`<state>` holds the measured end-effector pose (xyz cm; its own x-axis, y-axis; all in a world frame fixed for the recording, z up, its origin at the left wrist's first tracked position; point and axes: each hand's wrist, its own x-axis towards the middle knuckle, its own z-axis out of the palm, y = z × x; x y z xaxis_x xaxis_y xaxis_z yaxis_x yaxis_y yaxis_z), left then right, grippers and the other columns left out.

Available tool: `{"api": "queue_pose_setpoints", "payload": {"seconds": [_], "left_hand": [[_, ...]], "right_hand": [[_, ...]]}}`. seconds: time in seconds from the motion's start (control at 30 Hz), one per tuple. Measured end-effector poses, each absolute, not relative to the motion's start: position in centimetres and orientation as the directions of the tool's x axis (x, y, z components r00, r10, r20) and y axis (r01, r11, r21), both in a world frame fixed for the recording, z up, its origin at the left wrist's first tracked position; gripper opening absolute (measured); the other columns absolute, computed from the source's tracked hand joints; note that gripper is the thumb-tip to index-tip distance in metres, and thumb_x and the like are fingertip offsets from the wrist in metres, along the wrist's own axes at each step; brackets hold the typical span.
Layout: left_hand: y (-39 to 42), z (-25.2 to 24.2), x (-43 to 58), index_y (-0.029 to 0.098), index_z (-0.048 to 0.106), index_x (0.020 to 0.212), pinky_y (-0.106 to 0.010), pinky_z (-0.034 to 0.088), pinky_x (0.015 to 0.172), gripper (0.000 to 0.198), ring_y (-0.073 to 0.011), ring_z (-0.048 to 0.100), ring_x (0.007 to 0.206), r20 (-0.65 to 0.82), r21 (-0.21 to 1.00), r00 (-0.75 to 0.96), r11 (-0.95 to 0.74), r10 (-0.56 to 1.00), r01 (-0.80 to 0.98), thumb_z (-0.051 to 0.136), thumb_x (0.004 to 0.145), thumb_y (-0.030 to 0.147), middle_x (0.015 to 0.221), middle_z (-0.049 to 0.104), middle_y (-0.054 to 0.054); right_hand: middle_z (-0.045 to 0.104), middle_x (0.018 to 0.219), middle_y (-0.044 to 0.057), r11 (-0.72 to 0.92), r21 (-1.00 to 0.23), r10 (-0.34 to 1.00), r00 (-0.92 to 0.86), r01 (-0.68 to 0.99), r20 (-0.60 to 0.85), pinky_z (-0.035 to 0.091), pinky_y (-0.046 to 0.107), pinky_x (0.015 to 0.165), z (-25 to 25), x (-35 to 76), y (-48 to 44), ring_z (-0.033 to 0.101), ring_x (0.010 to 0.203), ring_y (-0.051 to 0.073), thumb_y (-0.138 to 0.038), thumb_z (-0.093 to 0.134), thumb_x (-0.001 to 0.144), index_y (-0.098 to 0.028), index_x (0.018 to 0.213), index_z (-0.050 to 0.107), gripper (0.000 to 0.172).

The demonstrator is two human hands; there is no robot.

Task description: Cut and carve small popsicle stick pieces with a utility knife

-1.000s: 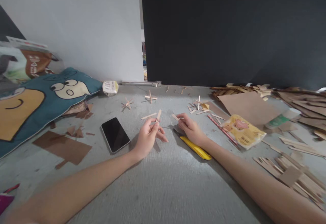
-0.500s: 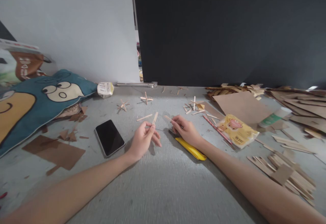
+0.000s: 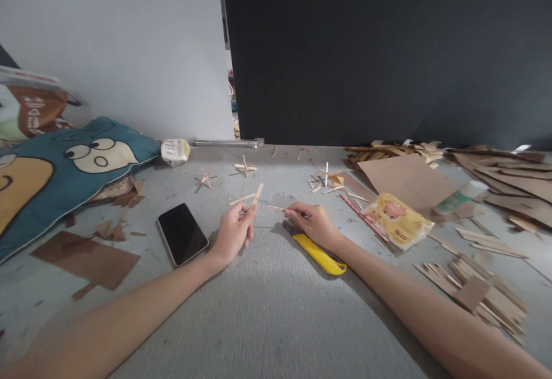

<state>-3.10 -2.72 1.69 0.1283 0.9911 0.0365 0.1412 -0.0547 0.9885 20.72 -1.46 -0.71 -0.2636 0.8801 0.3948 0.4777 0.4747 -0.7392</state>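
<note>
My left hand [image 3: 236, 229] pinches a short wooden craft stick [image 3: 258, 192] that points up and away. Between the thumb and fingers of my right hand [image 3: 311, 221] is another wooden stick [image 3: 276, 208], seen nearly edge-on and pointing left toward the first; the two are apart. Just below my right hand lies a yellow utility knife [image 3: 319, 254]. A loose stick [image 3: 241, 199] rests on the table beyond my left hand. Farther back stand small crossed-stick pieces, one at left [image 3: 205, 179], one in the middle [image 3: 245, 167], and an upright stick [image 3: 326, 174] at right.
A phone [image 3: 183, 234] lies left of my left hand, near brown cardboard [image 3: 86, 258] and a blue cushion [image 3: 107, 137]. To the right are a striped straw [image 3: 366, 222], a yellow packet [image 3: 397, 218], a glue stick [image 3: 459, 198] and piled wooden sticks [image 3: 487, 287].
The right-hand stick has turned from slanting to nearly level and edge-on. My left hand's fingers have curled in. The whole view has shifted slightly.
</note>
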Motion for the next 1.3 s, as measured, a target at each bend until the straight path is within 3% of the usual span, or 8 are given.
{"api": "queue_pose_setpoints", "payload": {"seconds": [0.2,0.37,0.53,0.73,0.87,1.03,1.2,1.3], "left_hand": [[-2.4,0.7,-3.3,0.022,0.054,0.091,-0.021,0.037,0.038,0.045,-0.0102,0.051,0.035,0.088,0.992,0.112,-0.097,0.99,0.079,0.053,0.096,0.066,0.052,0.057,0.006],[-2.0,0.5,-3.1,0.019,0.056,0.107,-0.023,0.044,0.047,0.024,-0.0098,0.059,0.044,0.092,0.994,0.036,-0.094,0.995,0.054,0.054,0.099,0.042,0.072,0.066,0.002],[-2.0,0.7,-2.9,0.019,0.05,0.126,-0.024,0.043,0.048,0.03,-0.0103,0.057,0.041,0.023,0.999,0.01,-0.023,1.0,0.045,0.052,0.1,0.033,0.07,0.066,0.005],[-2.3,1.0,-2.8,0.02,0.056,0.103,-0.023,0.041,0.043,0.034,-0.0111,0.057,0.041,-0.002,0.999,0.13,-0.003,0.991,0.033,0.05,0.1,0.054,0.067,0.066,0.001],[-2.7,1.3,-2.8,0.018,0.066,0.099,-0.023,0.042,0.045,0.043,-0.0104,0.057,0.045,-0.009,0.995,0.261,-0.017,0.965,0.097,0.054,0.097,0.059,0.071,0.068,-0.003],[-3.0,1.3,-2.8,0.019,0.066,0.105,-0.024,0.044,0.049,0.036,-0.0109,0.056,0.047,0.033,0.987,0.314,-0.08,0.949,0.138,0.057,0.097,0.053,0.072,0.068,-0.002],[-2.8,1.0,-3.0,0.019,0.06,0.111,-0.025,0.046,0.05,0.028,-0.0122,0.058,0.049,0.125,0.973,0.186,-0.158,0.974,0.171,0.046,0.103,0.042,0.077,0.066,-0.002],[-2.2,0.8,-3.7,0.021,0.059,0.113,-0.032,0.056,0.073,0.019,-0.017,0.068,0.074,0.348,0.833,0.101,-0.356,0.932,0.424,0.045,0.101,0.026,0.095,0.071,-0.007]], "right_hand": [[0.06,0.065,0.0,0.46,-0.763,0.887,-0.275,0.454,0.371,0.04,0.027,0.057,-0.9,20.8,-1.4,0.051,0.056,0.015,-0.053,0.042,0.106,-0.02,0.096,0.072,0.046],[0.058,0.065,-0.003,0.437,-0.829,0.881,-0.349,0.348,0.318,0.044,0.026,0.06,-0.6,20.7,-1.6,0.055,0.059,0.015,-0.054,0.041,0.107,-0.021,0.116,0.063,0.04],[0.064,0.064,-0.004,0.375,-0.896,0.888,-0.369,0.237,0.274,0.046,0.026,0.056,-0.2,20.6,-2.0,0.055,0.053,0.013,-0.057,0.049,0.103,-0.024,0.099,0.055,0.034],[0.075,0.077,0.005,0.511,-0.771,0.859,-0.189,0.38,0.476,0.056,0.032,0.067,-0.3,20.3,-3.0,0.067,0.068,0.019,-0.058,0.062,0.096,-0.025,0.087,0.07,0.036],[0.081,0.091,0.008,0.596,-0.724,0.803,-0.262,0.347,0.536,0.061,0.035,0.073,-0.5,19.9,-3.2,0.074,0.079,0.021,-0.056,0.062,0.097,-0.027,0.086,0.076,0.034],[0.082,0.091,0.007,0.609,-0.719,0.793,-0.249,0.334,0.556,0.061,0.034,0.07,-0.8,19.8,-3.1,0.075,0.076,0.02,-0.049,0.065,0.097,-0.027,0.089,0.078,0.028],[0.08,0.085,0.006,0.547,-0.767,0.833,-0.126,0.335,0.538,0.059,0.032,0.065,-0.7,20.0,-3.0,0.073,0.069,0.018,-0.046,0.069,0.095,-0.024,0.092,0.079,0.025],[0.078,0.077,0.006,0.476,-0.812,0.873,-0.066,0.338,0.484,0.057,0.031,0.061,-0.4,20.0,-3.0,0.071,0.064,0.018,-0.051,0.07,0.093,-0.023,0.093,0.079,0.029]]}}
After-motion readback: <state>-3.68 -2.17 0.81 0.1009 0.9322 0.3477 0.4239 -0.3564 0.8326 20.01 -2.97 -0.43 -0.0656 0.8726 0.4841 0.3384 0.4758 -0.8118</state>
